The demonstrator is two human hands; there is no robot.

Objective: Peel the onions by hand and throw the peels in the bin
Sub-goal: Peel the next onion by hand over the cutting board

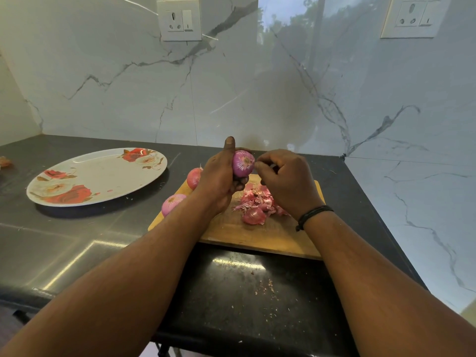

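At the centre of the frame the left hand (219,176) held an onion (243,163) above the far edge of a cutting board (257,238), its grip closed round the bulb with the thumb pointing up and the fingers curled underneath. The onion showed purple skin with pale streaks at its end. The right hand (286,176) was just right of it, fingers curled and the fingertips pinched together at the onion's right side; whether they had hold of a strip of skin could not be told. A dark band (313,213) circled the right wrist.

Below the hands, a heap of peels (257,204) lay on the board, pink and papery. Two more onions sat at the board's left end: one (193,177) just left of the left hand, the other (172,203) lower, beside the left forearm.

The board rested on a dark tabletop (77,240), flecked with small scraps near the lower centre. A flowered plate (98,176) lay well apart to the left. Behind stood a marble wall (231,86) with a socket (179,19) at the upper centre and another (414,16) at the upper right.
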